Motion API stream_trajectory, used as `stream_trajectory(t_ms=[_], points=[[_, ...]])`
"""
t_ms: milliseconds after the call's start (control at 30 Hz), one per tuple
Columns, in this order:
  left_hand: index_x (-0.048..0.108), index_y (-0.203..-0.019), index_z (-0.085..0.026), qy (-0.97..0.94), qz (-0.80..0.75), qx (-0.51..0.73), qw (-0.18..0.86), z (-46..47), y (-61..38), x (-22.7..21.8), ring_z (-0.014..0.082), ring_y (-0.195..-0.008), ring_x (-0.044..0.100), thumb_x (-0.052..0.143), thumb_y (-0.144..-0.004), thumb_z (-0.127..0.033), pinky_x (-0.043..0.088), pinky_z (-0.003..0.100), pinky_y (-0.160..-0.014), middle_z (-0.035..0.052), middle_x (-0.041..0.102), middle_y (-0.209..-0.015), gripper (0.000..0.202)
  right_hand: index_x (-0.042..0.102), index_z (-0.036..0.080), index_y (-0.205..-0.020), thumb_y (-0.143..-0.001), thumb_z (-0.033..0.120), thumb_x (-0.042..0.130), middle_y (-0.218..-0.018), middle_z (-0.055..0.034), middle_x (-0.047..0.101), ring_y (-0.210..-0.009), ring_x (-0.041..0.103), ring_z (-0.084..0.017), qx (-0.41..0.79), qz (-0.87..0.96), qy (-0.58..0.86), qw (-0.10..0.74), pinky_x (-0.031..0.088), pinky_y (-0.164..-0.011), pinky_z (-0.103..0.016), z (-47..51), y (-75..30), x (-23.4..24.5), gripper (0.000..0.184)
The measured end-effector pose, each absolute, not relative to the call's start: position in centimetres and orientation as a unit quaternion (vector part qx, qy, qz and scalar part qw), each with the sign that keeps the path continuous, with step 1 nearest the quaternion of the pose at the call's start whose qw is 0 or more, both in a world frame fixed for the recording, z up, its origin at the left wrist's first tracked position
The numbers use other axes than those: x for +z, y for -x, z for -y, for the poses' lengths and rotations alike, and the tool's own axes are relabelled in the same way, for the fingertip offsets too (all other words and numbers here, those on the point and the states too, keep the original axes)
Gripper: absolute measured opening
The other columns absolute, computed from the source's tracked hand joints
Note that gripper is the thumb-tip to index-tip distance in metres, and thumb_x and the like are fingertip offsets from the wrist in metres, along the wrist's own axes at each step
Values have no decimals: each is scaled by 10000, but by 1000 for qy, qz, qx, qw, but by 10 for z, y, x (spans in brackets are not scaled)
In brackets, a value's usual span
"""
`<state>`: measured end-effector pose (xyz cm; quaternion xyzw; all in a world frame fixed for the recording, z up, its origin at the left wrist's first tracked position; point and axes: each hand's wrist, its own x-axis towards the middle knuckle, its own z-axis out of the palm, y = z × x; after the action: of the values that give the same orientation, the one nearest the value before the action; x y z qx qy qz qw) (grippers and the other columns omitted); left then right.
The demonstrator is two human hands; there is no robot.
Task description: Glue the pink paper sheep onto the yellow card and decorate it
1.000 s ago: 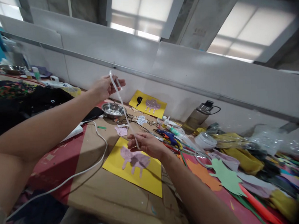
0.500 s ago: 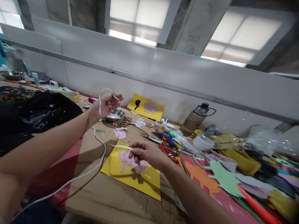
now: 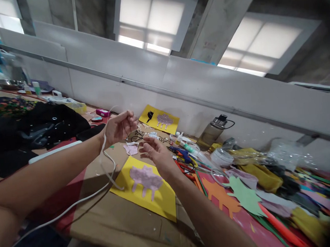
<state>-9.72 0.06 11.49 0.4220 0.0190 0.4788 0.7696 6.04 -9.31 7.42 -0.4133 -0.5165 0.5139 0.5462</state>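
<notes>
My left hand (image 3: pixel 121 126) is raised over the table with its fingers curled round a thin white strip (image 3: pixel 102 155). The strip loops over the wrist and hangs down, its lower end near the left edge of a yellow sheet (image 3: pixel 163 207). On that sheet lies a pale purple animal-shaped cutout (image 3: pixel 146 178). My right hand (image 3: pixel 154 153) hovers just above the sheet's far edge, fingers apart and slightly bent, with nothing visible in them. A crumpled pale purple scrap (image 3: pixel 131 148) lies behind the sheet. A white cable (image 3: pixel 83 200) runs along the table's left side.
Another yellow sheet (image 3: pixel 169 127) with a purple cutout leans at the wall. Right of it stand a bottle (image 3: pixel 213 132), a blue glue gun (image 3: pixel 182 153), and orange (image 3: pixel 220 195) and green (image 3: pixel 246 194) cutouts among scraps. Black fabric (image 3: pixel 61 120) lies at left.
My right hand has let go of the strip's end and moved up, away from the yellow sheet. My left hand has come slightly lower, and the strip now hangs down from it.
</notes>
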Motion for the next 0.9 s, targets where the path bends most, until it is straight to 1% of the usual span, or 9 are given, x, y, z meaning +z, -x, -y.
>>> stream_trajectory(t_ms=[67, 133, 267, 367, 567, 667, 733, 800, 900], points=[[596, -715, -136, -465, -15, 473, 748, 9, 97, 114, 112, -626, 556, 450, -934, -279, 496, 212, -611, 23, 518, -648, 299, 570, 215, -986, -645, 405, 793, -924, -24, 665, -753, 644, -138, 542, 474, 380, 580, 528, -707, -305, 90, -57, 75, 450], [595, -678, -146, -508, -26, 459, 729, 17, 96, 113, 137, -623, 560, 487, -912, -401, 484, 250, -612, 28, 522, -621, 363, 578, 211, -963, -601, 376, 824, -887, -16, 682, -713, 652, -132, 566, 459, 352, 587, 536, -690, -299, 90, -55, 76, 467], [624, -650, -161, -573, -27, 422, 702, 26, 96, 109, 178, -609, 572, 444, -855, -635, 470, 318, -623, 49, 565, -603, 547, 626, 192, -875, -585, 341, 831, -783, -3, 695, -648, 644, -115, 573, 448, 343, 594, 540, -655, -277, 94, -57, 75, 386], [643, -614, -158, -594, -29, 402, 696, 28, 99, 103, 193, -639, 590, 376, -844, -696, 470, 338, -665, 66, 590, -630, 643, 645, 187, -821, -590, 332, 822, -706, 12, 680, -610, 628, -103, 556, 456, 359, 595, 537, -633, -261, 96, -62, 74, 325], [646, -570, -169, -595, -47, 374, 710, 27, 105, 91, 216, -741, 617, 362, -837, -711, 484, 368, -785, 87, 640, -666, 668, 649, 190, -813, -629, 325, 793, -663, 29, 651, -598, 613, -97, 523, 485, 391, 582, 532, -636, -261, 105, -74, 70, 270], [657, -588, -162, -588, -81, 346, 727, 21, 109, 91, 214, -780, 625, 377, -823, -726, 492, 366, -807, 95, 678, -756, 672, 643, 192, -826, -663, 330, 769, -673, 22, 657, -601, 616, -106, 504, 505, 411, 568, 529, -618, -267, 109, -84, 67, 248], [708, -687, -152, -611, -125, 299, 722, 18, 110, 91, 220, -834, 635, 431, -806, -722, 500, 344, -797, 109, 704, -849, 645, 636, 191, -839, -686, 334, 752, -676, 18, 658, -604, 617, -113, 481, 525, 423, 560, 526, -609, -273, 112, -90, 64, 240], [739, -858, -152, -650, -170, 231, 703, 19, 108, 92, 224, -906, 641, 511, -808, -662, 496, 325, -822, 116, 716, -954, 561, 626, 191, -850, -713, 336, 729, -671, 18, 648, -599, 612, -118, 454, 554, 430, 549, 522, -605, -282, 113, -94, 63, 224], [718, -990, -196, -718, -195, 142, 653, 30, 98, 93, 192, -907, 650, 668, -793, -446, 485, 297, -836, 74, 713, -1011, 322, 618, 194, -879, -762, 318, 680, -737, 4, 647, -623, 604, -121, 395, 602, 444, 533, 511, -617, -290, 116, -97, 62, 181]])
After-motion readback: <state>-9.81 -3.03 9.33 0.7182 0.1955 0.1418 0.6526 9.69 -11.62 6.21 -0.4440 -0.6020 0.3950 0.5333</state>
